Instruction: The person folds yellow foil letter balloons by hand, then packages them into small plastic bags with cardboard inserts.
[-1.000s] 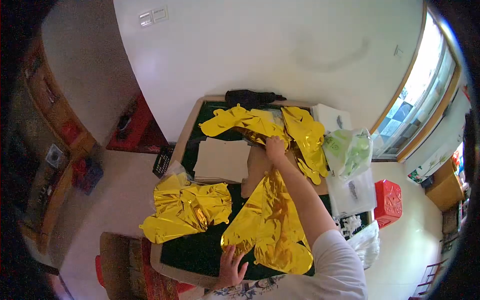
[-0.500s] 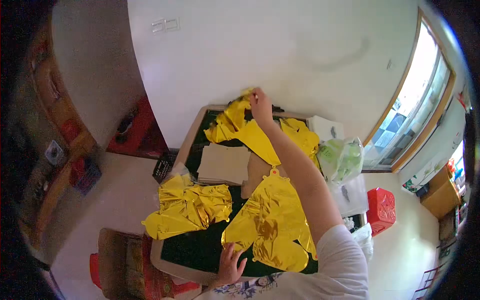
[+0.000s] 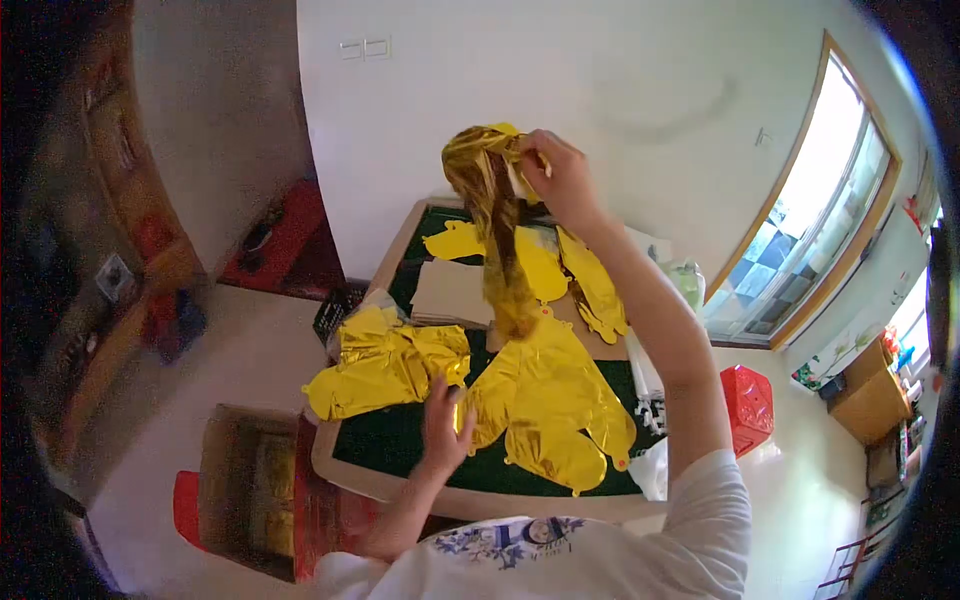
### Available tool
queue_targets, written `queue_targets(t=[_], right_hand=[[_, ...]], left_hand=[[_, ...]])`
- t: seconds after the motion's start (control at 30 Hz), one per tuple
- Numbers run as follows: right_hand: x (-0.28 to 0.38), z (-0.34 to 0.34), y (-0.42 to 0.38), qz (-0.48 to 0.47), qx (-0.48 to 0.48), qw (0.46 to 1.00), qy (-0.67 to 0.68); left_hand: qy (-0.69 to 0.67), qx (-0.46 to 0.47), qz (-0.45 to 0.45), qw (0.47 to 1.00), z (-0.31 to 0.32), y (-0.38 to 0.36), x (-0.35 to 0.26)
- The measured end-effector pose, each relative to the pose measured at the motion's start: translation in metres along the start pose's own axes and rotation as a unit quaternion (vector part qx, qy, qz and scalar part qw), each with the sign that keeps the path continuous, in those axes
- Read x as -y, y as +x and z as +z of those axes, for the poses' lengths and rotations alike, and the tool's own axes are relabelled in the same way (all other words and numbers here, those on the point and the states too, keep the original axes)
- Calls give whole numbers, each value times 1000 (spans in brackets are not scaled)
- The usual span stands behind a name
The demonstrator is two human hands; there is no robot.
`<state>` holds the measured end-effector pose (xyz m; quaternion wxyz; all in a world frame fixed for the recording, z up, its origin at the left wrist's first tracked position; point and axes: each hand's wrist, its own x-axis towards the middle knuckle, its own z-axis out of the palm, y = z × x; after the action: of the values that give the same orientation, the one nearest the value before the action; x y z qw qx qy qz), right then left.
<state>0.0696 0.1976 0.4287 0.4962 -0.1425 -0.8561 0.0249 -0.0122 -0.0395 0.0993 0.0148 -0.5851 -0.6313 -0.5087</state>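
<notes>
My right hand (image 3: 560, 172) pinches the upper end of a flat gold foil balloon (image 3: 495, 205), raised above the far edge of the table. Its lower part hangs down, smeared by motion. My left hand (image 3: 442, 425) holds its fingers apart over the near side, between two sets of foil. To its left lies a folded bundle of gold foil balloons (image 3: 375, 370), partly in clear plastic. On its right a gold foil balloon (image 3: 550, 400) lies spread out, its narrow end toward the back. Another foil piece (image 3: 592, 280) lies beneath my right forearm.
The table has a dark green top (image 3: 385, 445) and a pale rim. A stack of brown cardboard sheets (image 3: 448, 293) lies on it. Plastic bags (image 3: 688, 285) are at the right, near a red container (image 3: 747, 410). An open cardboard box (image 3: 225, 480) stands at lower left.
My right hand has lifted the foil balloon off the far end of the table, up and slightly right. My left hand has moved forward, off the spread balloon's near edge.
</notes>
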Motion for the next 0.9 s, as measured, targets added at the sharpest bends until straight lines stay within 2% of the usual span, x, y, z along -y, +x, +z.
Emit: queue_targets(t=[0.03, 0.1, 0.17, 0.2, 0.23, 0.27, 0.33, 0.37, 0.4, 0.47, 0.53, 0.6, 0.63, 0.67, 0.73, 0.77, 0.83, 0.87, 0.9], right_hand=[[5, -10, -5, -47, -12, 998, -32], [31, -33, -17, -52, -24, 998, -23], [47, -58, -28, -55, -36, 998, -15], [49, -72, -34, -105, -27, 993, -45], [52, -83, -41, -155, -16, 985, -75], [58, -89, -48, -151, -14, 985, -78], [68, -101, -64, -106, -70, 992, -5], [68, -103, -73, -65, -72, 994, 52], [73, -106, -80, -62, -72, 994, 49], [86, -109, -91, -1, -77, 990, 118], [84, -105, -101, 2, -68, 984, 164], [84, -101, -108, -19, -79, 988, 134], [86, -102, -112, 4, -72, 985, 155], [84, -101, -116, 6, -72, 985, 156], [78, -97, -121, 3, -105, 979, 174], [79, -97, -123, 3, -107, 979, 174], [82, -96, -125, 19, -120, 971, 205], [83, -96, -127, 19, -121, 971, 204], [85, -96, -129, 107, -142, 942, 284]], left_hand=[[36, -34, 12, 999, -10, 19, -2], [37, -78, 20, 996, -34, 56, -13], [-34, -92, 2, 995, -50, 83, -20], [-37, -89, 2, 995, -50, 94, -22], [-132, -71, -17, 989, -47, 103, -23], [-224, -51, -35, 973, -45, 109, -25], [-265, -9, -44, 963, -42, 116, -40], [-303, 28, -50, 951, -42, 122, -51], [-305, 31, -51, 951, -45, 129, -65], [-354, 72, -14, 932, -57, 143, -95], [-359, 86, -30, 929, -60, 156, -112], [-425, 166, -32, 889, -59, 163, -127], [-484, 110, -39, 867, -59, 161, -141], [-484, 111, -41, 867, -62, 158, -148], [-505, 51, -133, 851, -65, 156, -157], [-505, 52, -132, 852, -63, 155, -150], [-566, 153, -169, 792, -64, 156, -137], [-566, 154, -168, 792, -63, 156, -133], [-527, 120, -170, 824, -69, 156, -141]])
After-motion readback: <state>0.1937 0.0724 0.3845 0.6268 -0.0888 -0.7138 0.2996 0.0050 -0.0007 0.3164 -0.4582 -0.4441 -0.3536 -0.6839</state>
